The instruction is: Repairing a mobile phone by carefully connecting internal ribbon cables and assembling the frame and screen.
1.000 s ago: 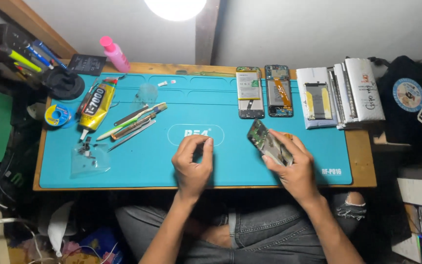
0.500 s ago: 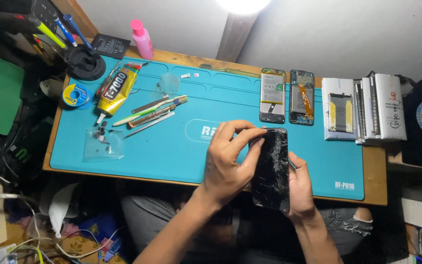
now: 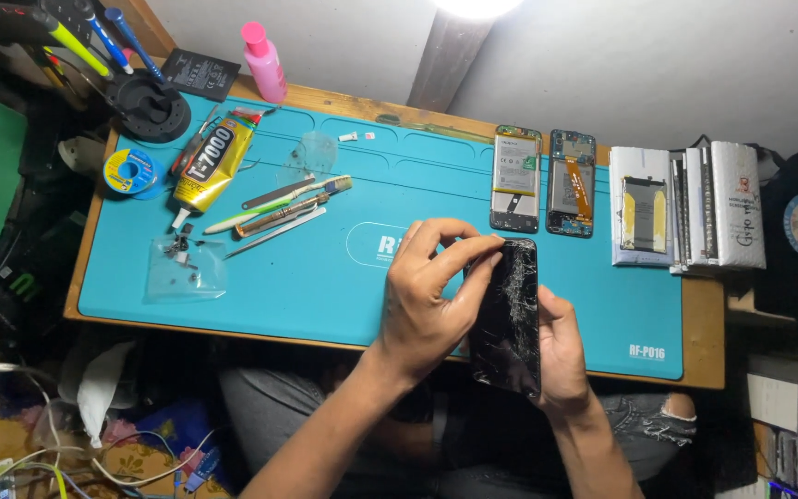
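A black phone screen point(image 3: 507, 314) with a badly cracked glass stands upright over the front edge of the blue work mat point(image 3: 325, 268). My right hand point(image 3: 561, 356) holds it from behind and below. My left hand point(image 3: 427, 296) grips its left edge, with the fingertips on its top corner. Two opened phone bodies point(image 3: 516, 177) point(image 3: 572, 183) lie side by side on the mat just beyond the screen.
Left on the mat: a yellow glue tube point(image 3: 210, 166), several thin tools point(image 3: 279, 208), a small clear bag of parts point(image 3: 182, 268) and a blue tape roll point(image 3: 131, 171). A pink bottle point(image 3: 265, 63) stands at the back. White boxes point(image 3: 685, 208) sit at right.
The cracked screen has been lifted from lying flat on the mat to upright in both hands, and my left hand has moved from the mat onto its top edge. The camera has shifted closer.
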